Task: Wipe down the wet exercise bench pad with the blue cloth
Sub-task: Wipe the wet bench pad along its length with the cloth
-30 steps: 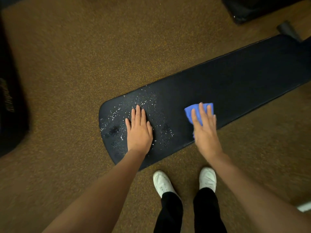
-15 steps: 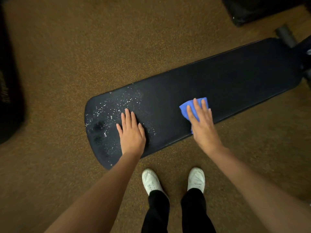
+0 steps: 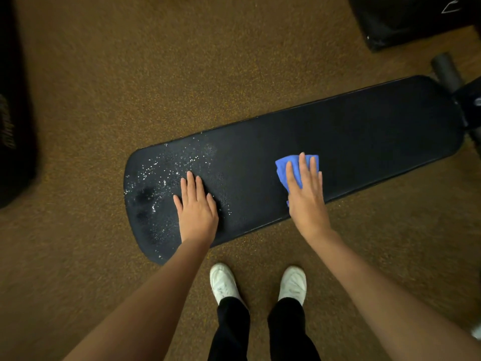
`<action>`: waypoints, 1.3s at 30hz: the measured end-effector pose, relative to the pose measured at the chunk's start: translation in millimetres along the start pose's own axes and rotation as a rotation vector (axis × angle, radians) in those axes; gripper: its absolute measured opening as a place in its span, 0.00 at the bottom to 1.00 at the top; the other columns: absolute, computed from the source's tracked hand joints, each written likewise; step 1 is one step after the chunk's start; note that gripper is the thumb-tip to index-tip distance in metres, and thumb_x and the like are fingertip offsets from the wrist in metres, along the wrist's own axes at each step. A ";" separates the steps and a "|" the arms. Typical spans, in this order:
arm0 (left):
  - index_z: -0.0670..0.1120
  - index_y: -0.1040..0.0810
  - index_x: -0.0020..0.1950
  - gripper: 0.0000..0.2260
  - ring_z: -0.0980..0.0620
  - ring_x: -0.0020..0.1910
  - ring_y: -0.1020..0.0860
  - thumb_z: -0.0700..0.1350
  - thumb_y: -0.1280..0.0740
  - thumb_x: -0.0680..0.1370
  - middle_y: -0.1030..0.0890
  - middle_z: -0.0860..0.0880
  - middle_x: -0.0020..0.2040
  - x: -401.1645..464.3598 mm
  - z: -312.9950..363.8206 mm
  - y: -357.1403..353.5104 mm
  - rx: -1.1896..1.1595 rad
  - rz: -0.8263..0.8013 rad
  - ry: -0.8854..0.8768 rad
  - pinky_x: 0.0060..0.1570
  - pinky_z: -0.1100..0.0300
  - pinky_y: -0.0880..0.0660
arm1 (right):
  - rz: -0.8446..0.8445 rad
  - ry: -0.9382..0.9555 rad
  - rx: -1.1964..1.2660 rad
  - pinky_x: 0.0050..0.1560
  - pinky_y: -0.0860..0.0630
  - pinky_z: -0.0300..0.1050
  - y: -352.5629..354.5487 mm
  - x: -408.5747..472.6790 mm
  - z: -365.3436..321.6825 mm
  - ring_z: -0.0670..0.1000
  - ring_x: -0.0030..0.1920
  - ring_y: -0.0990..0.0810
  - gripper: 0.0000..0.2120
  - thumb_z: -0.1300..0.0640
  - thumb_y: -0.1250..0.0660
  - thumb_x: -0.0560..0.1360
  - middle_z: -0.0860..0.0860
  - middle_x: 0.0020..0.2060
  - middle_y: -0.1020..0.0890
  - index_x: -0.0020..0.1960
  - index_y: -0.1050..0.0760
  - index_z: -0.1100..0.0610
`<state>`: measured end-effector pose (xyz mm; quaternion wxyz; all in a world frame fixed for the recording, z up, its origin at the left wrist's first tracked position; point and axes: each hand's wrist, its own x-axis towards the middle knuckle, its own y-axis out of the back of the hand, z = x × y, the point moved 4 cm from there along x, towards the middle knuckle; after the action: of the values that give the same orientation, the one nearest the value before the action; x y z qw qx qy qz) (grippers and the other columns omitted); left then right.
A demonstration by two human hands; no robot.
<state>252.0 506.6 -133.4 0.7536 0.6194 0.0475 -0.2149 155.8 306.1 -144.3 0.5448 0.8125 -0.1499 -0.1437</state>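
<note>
A long black bench pad (image 3: 364, 142) runs from lower left to upper right across the head view. White water droplets (image 3: 166, 170) speckle its left end. My left hand (image 3: 196, 207) lies flat on the pad, fingers spread, just right of the droplets and holding nothing. My right hand (image 3: 307, 194) presses a folded blue cloth (image 3: 282, 168) flat against the pad near its front edge, around the middle. The pad right of the cloth looks dark and free of droplets.
Brown speckled floor (image 3: 130, 74) surrounds the bench. My two white shoes (image 3: 223, 282) stand just in front of the pad. Dark equipment sits at the left edge (image 3: 15, 126) and top right (image 3: 406, 19). A grey roller (image 3: 445, 70) and frame stick out at the bench's far end.
The view has shifted so more of the bench's right end shows. My right hand and the cloth stay near mid-pad, and my left hand stays flat by the droplets.
</note>
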 end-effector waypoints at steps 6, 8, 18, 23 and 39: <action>0.43 0.49 0.76 0.22 0.50 0.76 0.56 0.45 0.53 0.82 0.53 0.48 0.77 0.9 -1.1 2.9 -0.028 -0.004 0.005 0.73 0.47 0.55 | 0.059 0.078 0.042 0.66 0.42 0.67 -19.0 39.5 -42.3 0.71 0.70 0.42 0.30 0.75 0.37 0.67 0.67 0.70 0.38 0.69 0.34 0.64; 0.43 0.48 0.76 0.22 0.50 0.76 0.55 0.45 0.52 0.82 0.52 0.49 0.77 -0.4 -2.9 5.1 -0.048 -0.004 -0.007 0.74 0.48 0.54 | 0.027 0.204 0.062 0.64 0.40 0.68 -27.8 29.6 -65.5 0.71 0.69 0.39 0.28 0.72 0.42 0.67 0.66 0.69 0.35 0.67 0.32 0.64; 0.43 0.47 0.76 0.22 0.50 0.76 0.55 0.45 0.52 0.82 0.51 0.48 0.77 -10.2 -15.3 7.4 -0.069 -0.018 0.024 0.74 0.48 0.53 | -0.075 0.176 0.043 0.66 0.44 0.67 -22.8 43.0 -72.0 0.71 0.70 0.44 0.33 0.74 0.32 0.66 0.67 0.70 0.39 0.70 0.36 0.65; 0.43 0.48 0.76 0.21 0.49 0.76 0.51 0.44 0.52 0.82 0.48 0.45 0.77 -8.6 -14.7 17.1 -0.167 0.004 0.047 0.74 0.48 0.51 | -0.239 0.205 0.079 0.71 0.55 0.63 -32.9 50.1 -113.5 0.65 0.74 0.59 0.28 0.59 0.43 0.79 0.63 0.75 0.53 0.75 0.50 0.62; 0.44 0.30 0.69 0.27 0.39 0.68 0.32 0.53 0.52 0.75 0.31 0.41 0.69 38.0 89.3 -13.2 0.112 0.074 0.142 0.62 0.45 0.31 | -0.212 0.161 0.077 0.70 0.45 0.62 11.0 38.9 -27.9 0.60 0.75 0.51 0.29 0.63 0.38 0.76 0.58 0.75 0.45 0.74 0.44 0.62</action>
<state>263.9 409.4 -137.9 0.7199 0.6756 0.0659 -0.1446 201.5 310.0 -126.6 0.5050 0.8531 -0.0245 -0.1289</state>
